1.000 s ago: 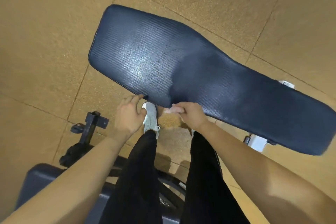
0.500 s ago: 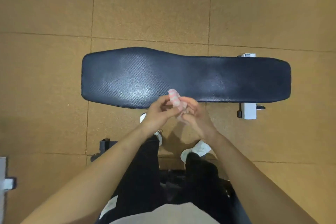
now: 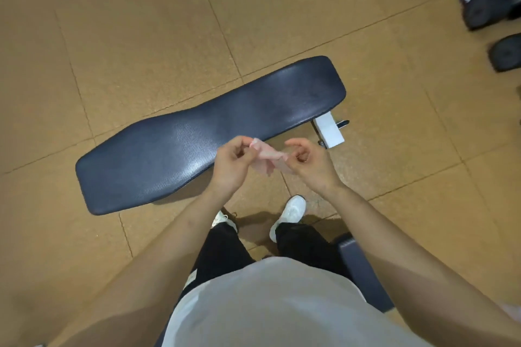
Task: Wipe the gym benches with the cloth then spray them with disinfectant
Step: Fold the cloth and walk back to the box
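Head view — left hand, right hand pinch cloth.

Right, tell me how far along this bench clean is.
Done: nothing certain; the bench pad shows sheen, but wiped or not I cannot tell. In hand: left hand and right hand pinch the pink cloth between them, off the pad. Left: wiping, then spraying; nothing to spray with shows.

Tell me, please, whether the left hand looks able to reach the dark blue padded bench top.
Probably yes: the left hand, pinching a thin pink cloth with the right hand, hovers by the dark blue padded bench top, nothing between.
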